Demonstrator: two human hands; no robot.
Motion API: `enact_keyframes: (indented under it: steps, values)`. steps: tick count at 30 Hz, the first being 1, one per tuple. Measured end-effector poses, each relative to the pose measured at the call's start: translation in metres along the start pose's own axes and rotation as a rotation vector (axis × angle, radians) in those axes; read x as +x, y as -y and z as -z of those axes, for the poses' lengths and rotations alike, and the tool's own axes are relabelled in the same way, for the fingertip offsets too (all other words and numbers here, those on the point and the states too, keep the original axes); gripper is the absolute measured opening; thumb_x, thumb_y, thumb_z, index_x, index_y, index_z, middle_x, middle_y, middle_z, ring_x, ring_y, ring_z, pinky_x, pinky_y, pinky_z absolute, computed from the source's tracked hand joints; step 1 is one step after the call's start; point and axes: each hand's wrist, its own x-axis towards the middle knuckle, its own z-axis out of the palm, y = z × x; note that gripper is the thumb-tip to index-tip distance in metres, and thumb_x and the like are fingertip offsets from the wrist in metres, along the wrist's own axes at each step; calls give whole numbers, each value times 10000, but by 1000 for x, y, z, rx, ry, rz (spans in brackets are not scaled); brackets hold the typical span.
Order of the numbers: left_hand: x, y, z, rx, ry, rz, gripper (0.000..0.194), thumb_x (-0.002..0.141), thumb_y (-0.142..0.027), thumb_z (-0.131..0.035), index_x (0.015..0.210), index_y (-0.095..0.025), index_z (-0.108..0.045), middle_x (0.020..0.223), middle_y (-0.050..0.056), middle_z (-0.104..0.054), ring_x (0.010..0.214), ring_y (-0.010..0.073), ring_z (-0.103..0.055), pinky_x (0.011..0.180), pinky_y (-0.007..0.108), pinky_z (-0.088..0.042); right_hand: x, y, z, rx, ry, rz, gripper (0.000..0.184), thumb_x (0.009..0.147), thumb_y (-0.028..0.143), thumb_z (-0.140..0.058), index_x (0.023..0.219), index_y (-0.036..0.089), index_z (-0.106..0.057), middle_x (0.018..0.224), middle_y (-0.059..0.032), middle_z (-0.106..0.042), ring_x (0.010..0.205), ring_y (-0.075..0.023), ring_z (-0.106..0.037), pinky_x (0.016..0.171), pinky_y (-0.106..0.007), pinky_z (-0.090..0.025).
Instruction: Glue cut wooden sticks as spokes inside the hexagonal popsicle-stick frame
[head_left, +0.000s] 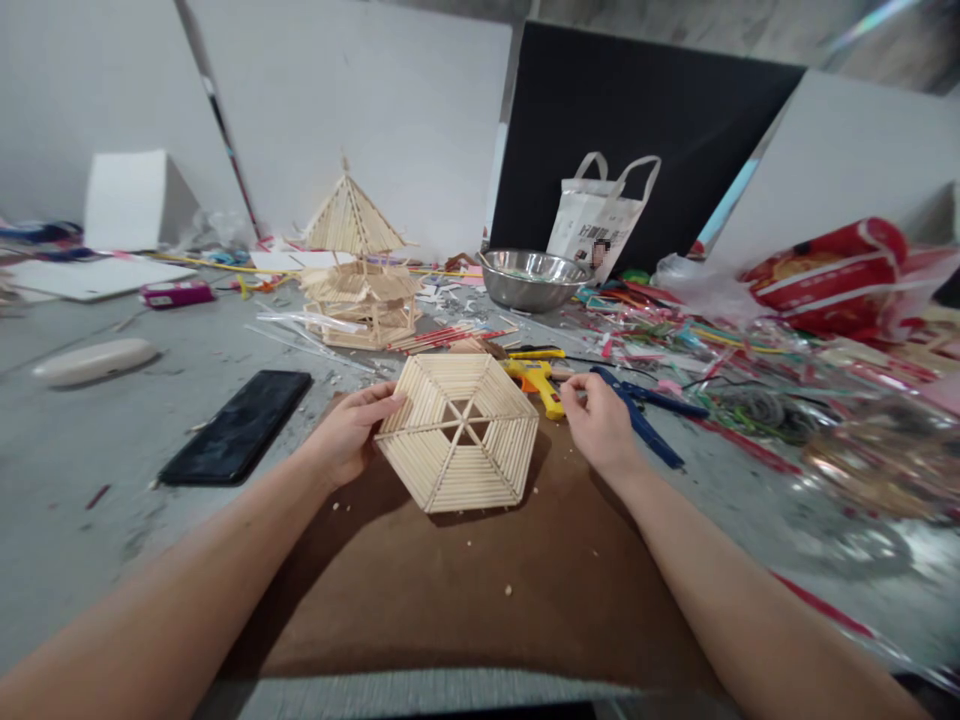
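My left hand (352, 425) grips the left edge of a hexagonal stick roof (495, 450), thumb on top. The roof is built of pale thin wooden sticks, with spokes meeting over an open middle, and is held tilted above a brown board (480, 620). To its right, my right hand (600, 420) is apart from the roof, thumb and fingers pinched together; what they hold, if anything, cannot be made out. Just beyond and left of that hand lies a yellow glue gun (541, 382). A dark blue tool (649, 425) lies beside it on the right, partly hidden.
Behind stands a stick pavilion model (360, 285) with a pointed roof. A steel bowl (529, 280) and a white bag (600, 220) are at the back. A black phone (238, 425) lies left, near a white oblong object (96, 362). Plastic scraps and a red package (832, 280) clutter the right.
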Motion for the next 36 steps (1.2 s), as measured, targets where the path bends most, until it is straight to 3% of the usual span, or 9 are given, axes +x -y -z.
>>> enact_keyframes:
  steps: [5,8,12,16,20,24,27,32,36]
  values:
    - [1,0,2,0,-6,-14,245,669,-115,-566,913,-137,-588,718,44,-652,580,146,-604,541,252,-492,5,4,-2,750,105,-414,200,727,390,-433,757,196,-393,716,-5,-580,372,-70,-470,354,-214,-355]
    - [1,0,2,-7,10,-19,258,674,-120,-564,931,-136,-582,730,46,-652,592,149,-605,551,256,-493,6,4,-1,913,-14,-437,224,675,382,-520,717,188,-414,612,37,-534,369,-52,-451,354,-192,-361]
    - [1,0,2,-8,24,-19,256,682,-129,-561,938,-142,-578,738,42,-652,594,147,-603,555,259,-492,5,-2,-3,719,-80,-297,196,681,349,-524,748,182,-446,630,19,-538,439,-63,-487,427,-206,-417]
    - [1,0,2,-13,18,-22,238,681,-127,-564,917,-145,-583,729,36,-650,592,141,-601,554,249,-490,-2,0,-10,523,115,-133,314,649,360,-571,894,173,-513,848,-53,-584,634,-126,-559,534,-265,-465]
    - [1,1,3,-30,10,-18,226,675,-125,-566,899,-143,-586,738,40,-648,603,145,-603,576,262,-492,-13,8,-17,606,371,0,484,628,348,-614,1073,196,-498,1071,-81,-540,924,-180,-529,759,-347,-441]
    - [2,1,4,-36,-31,-5,210,667,-122,-570,875,-135,-589,738,42,-644,591,139,-598,578,264,-492,-18,11,-19,775,517,-58,425,588,322,-656,987,192,-591,1002,-57,-586,875,-174,-550,787,-373,-422]
    - [2,1,4,-30,-25,0,191,670,-122,-568,859,-136,-591,718,36,-641,575,131,-592,570,258,-489,-18,12,-17,836,489,-136,303,564,307,-671,844,193,-651,846,-28,-624,743,-141,-569,721,-345,-445]
    - [2,1,3,-26,-2,-7,166,679,-125,-562,842,-141,-589,723,30,-642,571,124,-586,569,250,-481,-16,17,-14,761,384,-111,127,562,273,-671,664,198,-668,715,-12,-624,684,-131,-563,687,-314,-440]
    - [0,0,2,-12,33,2,170,700,-134,-545,865,-147,-584,726,17,-640,598,131,-588,576,246,-475,-16,20,-12,695,297,-65,83,594,254,-647,639,185,-656,795,-40,-630,836,-164,-559,786,-338,-404]
